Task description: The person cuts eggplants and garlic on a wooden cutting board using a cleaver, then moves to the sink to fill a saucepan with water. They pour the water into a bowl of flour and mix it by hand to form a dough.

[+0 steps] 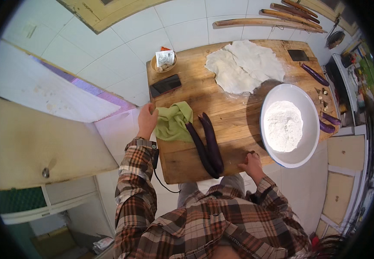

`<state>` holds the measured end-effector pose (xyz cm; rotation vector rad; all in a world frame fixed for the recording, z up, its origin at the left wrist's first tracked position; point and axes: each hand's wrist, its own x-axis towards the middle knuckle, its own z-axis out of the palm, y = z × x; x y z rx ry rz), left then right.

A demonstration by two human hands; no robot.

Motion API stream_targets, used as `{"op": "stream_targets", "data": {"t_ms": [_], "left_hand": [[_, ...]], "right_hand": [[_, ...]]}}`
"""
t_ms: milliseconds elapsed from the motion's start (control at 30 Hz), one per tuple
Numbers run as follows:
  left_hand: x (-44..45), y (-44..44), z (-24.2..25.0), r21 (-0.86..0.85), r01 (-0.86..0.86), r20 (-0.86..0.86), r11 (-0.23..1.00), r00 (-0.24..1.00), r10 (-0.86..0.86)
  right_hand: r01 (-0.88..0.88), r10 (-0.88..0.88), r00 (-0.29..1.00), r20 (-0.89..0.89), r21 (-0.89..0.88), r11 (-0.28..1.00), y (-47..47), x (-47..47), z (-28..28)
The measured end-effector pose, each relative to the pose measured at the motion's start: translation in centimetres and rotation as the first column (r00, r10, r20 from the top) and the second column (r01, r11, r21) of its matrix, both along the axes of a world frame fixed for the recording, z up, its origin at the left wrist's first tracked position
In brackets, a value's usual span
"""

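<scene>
My left hand [147,120] is at the left edge of the wooden table [235,126], against a crumpled green cloth [174,121]. Whether its fingers pinch the cloth or only rest there is hard to tell. At the table's front edge, my right hand [253,164] touches the wood with thumb and curled fingers apart, nothing seen in it. Two long purple eggplants [210,147] lie side by side between the hands. Just beyond my right hand stands a white enamel basin [307,142] with a mound of white flour [283,126] inside.
A floury white sheet [245,66] covers the table's far part. A phone [165,85] and a small bowl [154,64] holding a packet [165,59] sit far left. On the right are a cleaver [298,55], another eggplant [314,74], cut pieces [327,128] and scraps [324,100].
</scene>
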<state>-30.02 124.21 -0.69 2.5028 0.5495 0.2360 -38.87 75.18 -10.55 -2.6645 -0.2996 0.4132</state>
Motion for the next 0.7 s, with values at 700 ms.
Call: {"op": "stream_targets", "data": {"t_ms": [700], "left_hand": [[13.8,5.0,-7.8,0.321,0.442,-0.281,0.838,0.889,-0.361]], "right_hand": [[0.295,-0.301,0.907,-0.295,-0.063,0.953,0.2,0.8,-1.0]]}}
